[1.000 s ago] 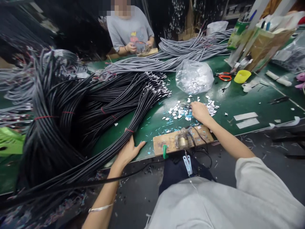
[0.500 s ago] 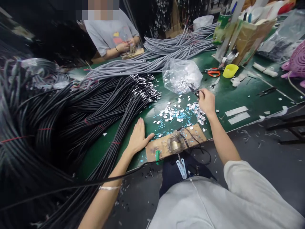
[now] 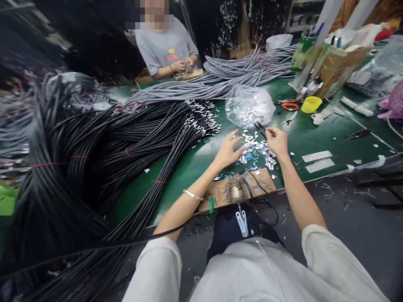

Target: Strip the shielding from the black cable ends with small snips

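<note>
My right hand (image 3: 277, 141) is closed around a pair of dark thread snips (image 3: 260, 128), whose blades point up and left toward a clear plastic bag (image 3: 250, 105) holding silvery scraps. Fingers apart, my left hand (image 3: 230, 150) reaches over the near left edge of a spread of foil scraps (image 3: 252, 142) and blue bits (image 3: 251, 160) on the green table. Below both hands lies a wooden board (image 3: 220, 191) with a small metal and clear-plastic fixture (image 3: 234, 191) on it, and a black cord runs from it.
Black cables (image 3: 151, 142) in thick bundles cover the left side, grey cables (image 3: 185, 91) the back. Across the table a person (image 3: 170, 50) works with both hands. Orange-handled pliers (image 3: 289, 105), a yellow cup-like piece (image 3: 311, 104) and white strips (image 3: 317, 161) lie to the right.
My left hand has moved from beside the board, up and right to the scraps. The foil scraps are now gathered more closely between my hands. My right hand keeps the snips; the view has shifted slightly.
</note>
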Motion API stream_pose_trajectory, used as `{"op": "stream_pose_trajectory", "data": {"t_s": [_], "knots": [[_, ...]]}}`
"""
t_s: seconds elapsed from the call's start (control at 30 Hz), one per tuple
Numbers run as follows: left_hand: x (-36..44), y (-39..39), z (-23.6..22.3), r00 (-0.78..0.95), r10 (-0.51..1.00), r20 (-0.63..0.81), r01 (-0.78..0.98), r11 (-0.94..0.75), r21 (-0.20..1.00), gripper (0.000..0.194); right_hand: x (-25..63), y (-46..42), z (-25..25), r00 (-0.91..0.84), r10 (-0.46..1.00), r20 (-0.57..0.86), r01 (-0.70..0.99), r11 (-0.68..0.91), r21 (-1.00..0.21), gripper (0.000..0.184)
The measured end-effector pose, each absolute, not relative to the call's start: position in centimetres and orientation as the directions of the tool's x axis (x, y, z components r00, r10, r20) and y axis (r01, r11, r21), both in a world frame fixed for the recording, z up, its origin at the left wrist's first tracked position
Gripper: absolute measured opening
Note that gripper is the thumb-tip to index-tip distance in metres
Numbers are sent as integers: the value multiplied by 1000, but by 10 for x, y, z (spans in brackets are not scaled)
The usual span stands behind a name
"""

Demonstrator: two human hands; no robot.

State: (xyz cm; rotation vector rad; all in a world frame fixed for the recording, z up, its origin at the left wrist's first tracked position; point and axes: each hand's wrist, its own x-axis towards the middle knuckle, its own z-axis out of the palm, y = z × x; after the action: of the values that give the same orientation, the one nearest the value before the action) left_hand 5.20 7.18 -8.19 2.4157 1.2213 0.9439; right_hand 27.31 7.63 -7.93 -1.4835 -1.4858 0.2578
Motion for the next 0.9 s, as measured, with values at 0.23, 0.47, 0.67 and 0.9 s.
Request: {"op": "stream_pose_trajectory", "data": {"t_s": [0.23,0.47,0.67,0.9], "knots": [[-113,41,-84,-259,837,482,898,25,439,37,273,77,-80,180,850,494,678,257,-689,20],[-127,14,-83,-304,781,545,872,-2,489,30,270,76,-82,234,885,402,613,186,-768,27],[-89,20,-41,-304,746,593,766,-178,617,32,232,73,-60,86,915,394,483,308,-820,35],[-37,45,-3,47,891,451,290,-444,848,26,150,56,-4,-40,875,483,251,477,-842,18]]}}
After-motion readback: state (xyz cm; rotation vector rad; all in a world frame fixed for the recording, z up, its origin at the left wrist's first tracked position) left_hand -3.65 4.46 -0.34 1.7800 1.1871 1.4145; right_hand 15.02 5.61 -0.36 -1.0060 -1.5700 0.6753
